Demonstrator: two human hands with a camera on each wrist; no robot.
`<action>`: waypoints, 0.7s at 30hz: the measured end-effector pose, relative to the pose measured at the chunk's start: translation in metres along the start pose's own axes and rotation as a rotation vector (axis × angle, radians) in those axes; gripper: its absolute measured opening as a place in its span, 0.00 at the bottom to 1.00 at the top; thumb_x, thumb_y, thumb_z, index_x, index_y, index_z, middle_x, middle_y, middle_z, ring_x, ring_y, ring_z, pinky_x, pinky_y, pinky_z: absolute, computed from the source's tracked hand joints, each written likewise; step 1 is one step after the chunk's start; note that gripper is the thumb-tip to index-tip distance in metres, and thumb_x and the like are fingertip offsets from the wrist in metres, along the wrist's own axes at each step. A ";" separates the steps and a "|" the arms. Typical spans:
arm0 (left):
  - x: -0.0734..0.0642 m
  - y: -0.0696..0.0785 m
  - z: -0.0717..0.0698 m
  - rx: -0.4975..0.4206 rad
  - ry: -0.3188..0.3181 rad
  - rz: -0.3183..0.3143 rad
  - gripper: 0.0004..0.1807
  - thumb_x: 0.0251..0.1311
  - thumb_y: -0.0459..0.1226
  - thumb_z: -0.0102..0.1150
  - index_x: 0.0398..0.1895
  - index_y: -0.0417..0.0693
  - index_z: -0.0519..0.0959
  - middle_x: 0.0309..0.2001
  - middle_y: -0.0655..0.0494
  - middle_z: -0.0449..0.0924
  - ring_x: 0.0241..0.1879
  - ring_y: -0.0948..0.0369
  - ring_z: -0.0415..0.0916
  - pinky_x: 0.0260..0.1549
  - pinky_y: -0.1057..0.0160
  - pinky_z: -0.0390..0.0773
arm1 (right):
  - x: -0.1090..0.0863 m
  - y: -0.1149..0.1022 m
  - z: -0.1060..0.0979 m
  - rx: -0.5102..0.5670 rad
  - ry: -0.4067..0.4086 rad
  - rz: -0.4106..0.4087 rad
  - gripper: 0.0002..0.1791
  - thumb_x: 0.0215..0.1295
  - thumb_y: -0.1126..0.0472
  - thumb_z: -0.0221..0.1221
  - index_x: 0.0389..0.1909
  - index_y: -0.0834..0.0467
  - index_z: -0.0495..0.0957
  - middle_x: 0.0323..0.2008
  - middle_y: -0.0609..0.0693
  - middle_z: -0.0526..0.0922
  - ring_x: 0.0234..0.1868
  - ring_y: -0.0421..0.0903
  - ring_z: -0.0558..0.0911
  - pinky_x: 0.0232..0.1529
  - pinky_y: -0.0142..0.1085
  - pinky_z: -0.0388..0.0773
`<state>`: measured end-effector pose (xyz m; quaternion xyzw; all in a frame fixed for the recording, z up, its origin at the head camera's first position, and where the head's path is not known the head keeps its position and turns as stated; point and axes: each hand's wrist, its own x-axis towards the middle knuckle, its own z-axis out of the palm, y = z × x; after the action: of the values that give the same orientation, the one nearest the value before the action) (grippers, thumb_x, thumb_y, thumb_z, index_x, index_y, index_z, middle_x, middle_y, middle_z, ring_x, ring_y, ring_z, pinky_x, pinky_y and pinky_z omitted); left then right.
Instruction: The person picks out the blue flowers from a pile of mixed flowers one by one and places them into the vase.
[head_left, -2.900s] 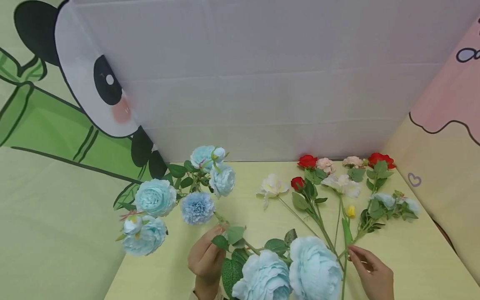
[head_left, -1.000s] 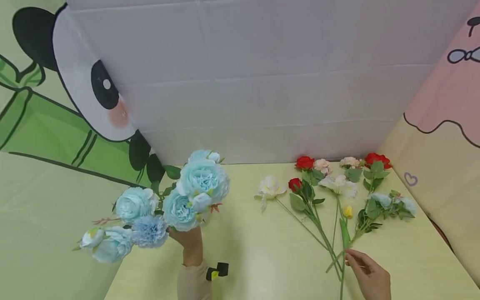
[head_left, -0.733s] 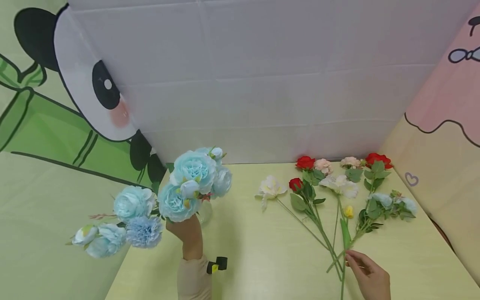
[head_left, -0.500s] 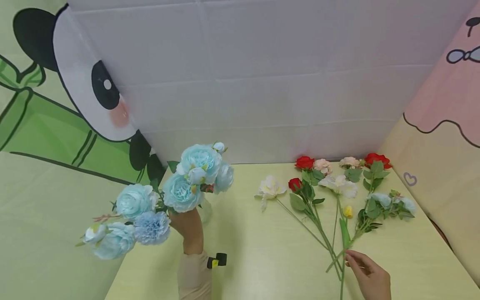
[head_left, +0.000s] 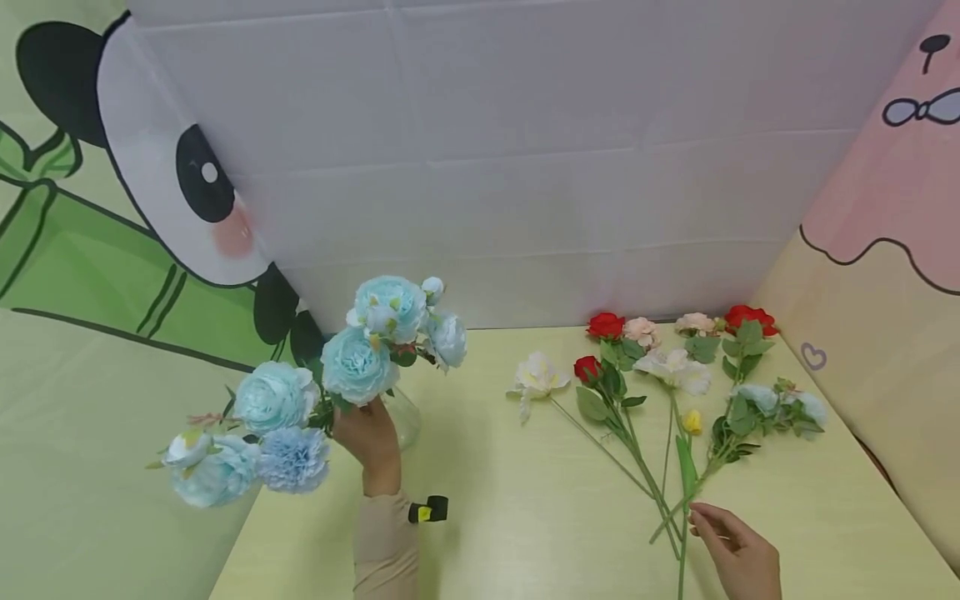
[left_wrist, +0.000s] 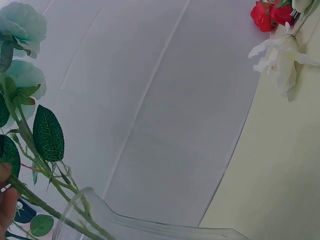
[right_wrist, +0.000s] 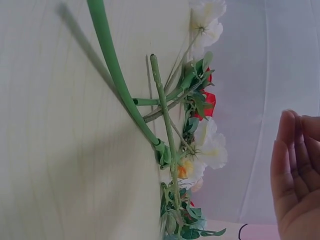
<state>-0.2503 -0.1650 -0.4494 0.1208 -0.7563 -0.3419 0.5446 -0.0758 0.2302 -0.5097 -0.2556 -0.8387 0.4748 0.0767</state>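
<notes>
My left hand [head_left: 372, 442] grips the stem of a spray of light-blue artificial peonies [head_left: 356, 367] at the left of the table. In the left wrist view, fingers [left_wrist: 6, 200] pinch green stems [left_wrist: 37, 200] whose lower ends are inside the mouth of a clear glass vase [left_wrist: 150, 224]. Blooms and the hand mostly cover the vase in the head view. More pale-blue peonies [head_left: 275, 397] and a blue carnation-like flower [head_left: 292, 460] lean out to the left. My right hand [head_left: 738, 550] hovers by the stem of a yellow tulip [head_left: 692, 422], fingers loosely bent, holding nothing.
On the right lie red roses [head_left: 606, 325], white flowers [head_left: 538, 377], pink flowers [head_left: 642, 332] and a pale-blue spray [head_left: 780, 408], their stems crossing. A grey-white cloth wall [head_left: 480, 208] stands behind the table [head_left: 517, 525]; printed cloths flank both sides.
My left hand has carried the peony spray from the front middle left and away to the vase. Over the last second, the blooms have risen and shifted slightly. My right hand has barely moved.
</notes>
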 end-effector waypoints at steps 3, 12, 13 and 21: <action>0.001 -0.002 0.000 0.007 -0.021 -0.015 0.11 0.59 0.31 0.54 0.21 0.34 0.72 0.18 0.39 0.70 0.16 0.51 0.62 0.18 0.54 0.63 | 0.001 0.000 0.000 -0.010 -0.007 -0.003 0.14 0.62 0.60 0.57 0.47 0.59 0.79 0.29 0.46 0.86 0.27 0.34 0.82 0.30 0.27 0.78; 0.006 -0.003 0.003 0.038 -0.073 -0.094 0.09 0.58 0.33 0.57 0.34 0.33 0.80 0.34 0.38 0.81 0.35 0.41 0.78 0.32 0.43 0.73 | 0.010 0.017 0.007 -0.004 0.012 -0.079 0.16 0.62 0.53 0.57 0.44 0.59 0.80 0.29 0.50 0.86 0.25 0.35 0.82 0.26 0.32 0.79; 0.006 -0.003 0.003 0.034 -0.073 -0.096 0.09 0.57 0.33 0.57 0.34 0.33 0.80 0.35 0.38 0.81 0.36 0.41 0.78 0.33 0.43 0.74 | 0.013 0.024 0.008 0.008 0.013 -0.096 0.16 0.62 0.53 0.57 0.44 0.59 0.80 0.29 0.49 0.86 0.25 0.35 0.82 0.25 0.32 0.79; 0.008 -0.007 0.007 0.010 -0.088 -0.099 0.09 0.58 0.32 0.57 0.32 0.32 0.82 0.35 0.38 0.82 0.37 0.41 0.77 0.35 0.43 0.74 | 0.032 0.065 0.021 0.022 0.018 -0.112 0.17 0.59 0.45 0.58 0.43 0.52 0.81 0.27 0.40 0.85 0.25 0.34 0.82 0.20 0.27 0.75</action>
<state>-0.2614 -0.1716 -0.4487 0.1456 -0.7742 -0.3698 0.4926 -0.0882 0.2580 -0.5786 -0.2117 -0.8456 0.4766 0.1137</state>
